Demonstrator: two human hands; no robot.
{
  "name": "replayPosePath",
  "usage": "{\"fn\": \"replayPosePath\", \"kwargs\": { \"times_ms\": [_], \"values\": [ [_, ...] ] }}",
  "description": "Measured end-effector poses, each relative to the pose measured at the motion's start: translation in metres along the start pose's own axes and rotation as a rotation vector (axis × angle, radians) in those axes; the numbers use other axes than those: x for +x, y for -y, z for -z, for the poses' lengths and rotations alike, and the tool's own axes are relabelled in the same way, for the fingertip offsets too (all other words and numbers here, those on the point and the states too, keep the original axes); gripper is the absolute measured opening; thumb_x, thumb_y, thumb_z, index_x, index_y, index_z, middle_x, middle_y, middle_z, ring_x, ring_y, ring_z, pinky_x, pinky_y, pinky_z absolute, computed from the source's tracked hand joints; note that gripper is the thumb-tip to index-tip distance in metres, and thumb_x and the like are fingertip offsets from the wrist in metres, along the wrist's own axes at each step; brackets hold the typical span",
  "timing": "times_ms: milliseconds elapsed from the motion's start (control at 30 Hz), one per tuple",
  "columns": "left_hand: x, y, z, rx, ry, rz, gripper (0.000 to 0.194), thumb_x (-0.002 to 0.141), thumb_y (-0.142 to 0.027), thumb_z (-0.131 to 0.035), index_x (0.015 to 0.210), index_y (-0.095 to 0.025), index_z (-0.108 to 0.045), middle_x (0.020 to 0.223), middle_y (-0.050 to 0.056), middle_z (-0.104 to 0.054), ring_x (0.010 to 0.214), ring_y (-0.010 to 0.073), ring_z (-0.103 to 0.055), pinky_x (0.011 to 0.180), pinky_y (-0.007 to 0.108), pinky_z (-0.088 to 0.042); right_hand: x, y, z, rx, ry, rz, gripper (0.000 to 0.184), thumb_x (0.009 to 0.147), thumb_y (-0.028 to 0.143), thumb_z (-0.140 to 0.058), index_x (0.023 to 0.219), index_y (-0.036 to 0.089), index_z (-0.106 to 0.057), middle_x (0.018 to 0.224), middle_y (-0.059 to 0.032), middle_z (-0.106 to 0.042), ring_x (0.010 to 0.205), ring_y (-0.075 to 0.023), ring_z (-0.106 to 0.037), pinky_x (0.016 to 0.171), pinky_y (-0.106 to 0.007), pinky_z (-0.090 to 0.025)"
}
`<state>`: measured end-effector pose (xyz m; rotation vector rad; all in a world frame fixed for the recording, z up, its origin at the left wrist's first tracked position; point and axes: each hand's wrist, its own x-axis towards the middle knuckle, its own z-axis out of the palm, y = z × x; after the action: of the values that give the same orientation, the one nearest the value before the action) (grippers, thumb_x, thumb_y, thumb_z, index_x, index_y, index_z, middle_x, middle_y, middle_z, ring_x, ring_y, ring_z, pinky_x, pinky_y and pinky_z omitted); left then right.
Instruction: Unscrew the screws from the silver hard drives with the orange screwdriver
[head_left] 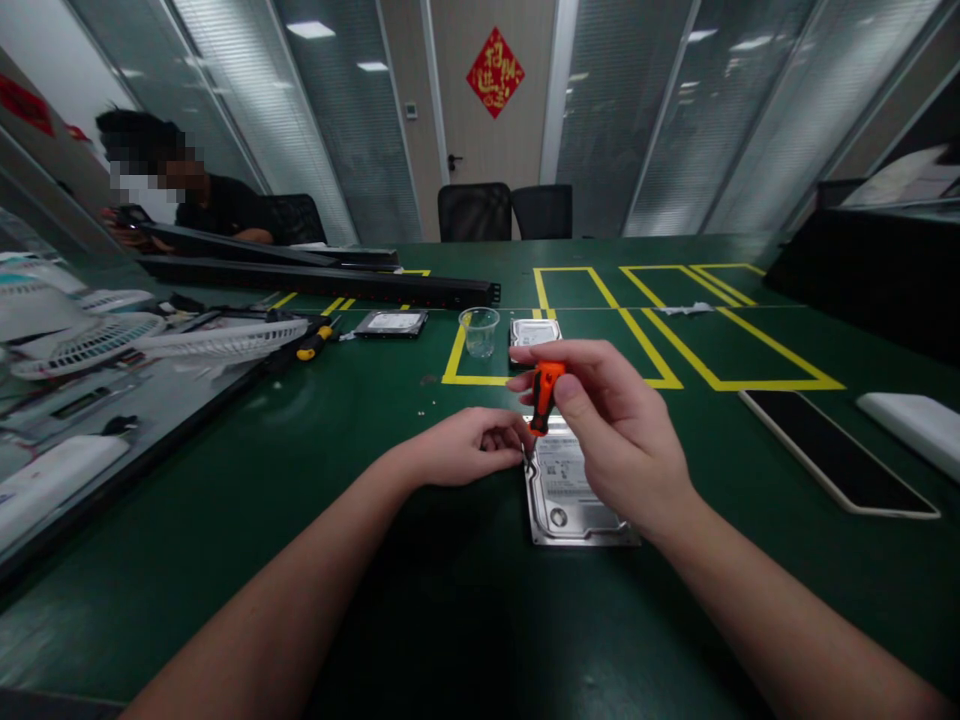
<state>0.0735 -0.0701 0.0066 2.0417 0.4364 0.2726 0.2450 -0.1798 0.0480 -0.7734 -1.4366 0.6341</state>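
Observation:
A silver hard drive [574, 480] with a printed label lies flat on the green table in front of me. My right hand [622, 430] grips a small orange-and-black screwdriver [545, 395] by its handle. The shaft points down at the drive's left edge, and its very tip is partly hidden by fingers. With fingers curled, my left hand [472, 447] holds the drive's upper left edge, close beside the shaft. Beyond my right hand, a second hard drive [532, 332] lies partly covered, next to a clear plastic cup [480, 333].
A third hard drive [390, 323] and a yellow-and-black screwdriver [315, 343] lie left. White fan parts [225, 338] crowd a grey panel. Long black bars [322, 280] lie behind. A tablet-like device [836, 450] rests right. A person [225, 205] sits far left.

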Motion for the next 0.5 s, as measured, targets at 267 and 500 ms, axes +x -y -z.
{"fn": "replayPosePath", "kwargs": {
  "times_ms": [267, 500],
  "values": [
    [0.0004, 0.0046, 0.0, 0.037, -0.018, -0.031, 0.009, 0.097, -0.022, -0.069, 0.104, -0.016, -0.068, 0.102, 0.005, -0.075, 0.091, 0.0188, -0.071, 0.082, 0.031, -0.056, -0.0016, -0.0043, 0.0024, -0.036, 0.006, 0.046, 0.031, 0.098, 0.014, -0.074, 0.126, 0.028, -0.068, 0.115, -0.0021, -0.076, 0.105, -0.015, -0.076, 0.09, -0.028, -0.063],
    [0.0014, -0.0001, -0.0004, 0.041, -0.009, -0.01, 0.014, 0.097, -0.019, -0.068, 0.11, -0.015, -0.069, 0.104, 0.007, -0.076, 0.094, 0.0196, -0.072, 0.087, 0.034, -0.057, -0.0032, -0.0012, 0.0028, -0.075, 0.032, 0.033, 0.025, 0.11, 0.023, -0.054, 0.129, 0.025, -0.07, 0.129, -0.0066, -0.073, 0.108, -0.0178, -0.075, 0.092, -0.034, -0.063]
  ]
}}
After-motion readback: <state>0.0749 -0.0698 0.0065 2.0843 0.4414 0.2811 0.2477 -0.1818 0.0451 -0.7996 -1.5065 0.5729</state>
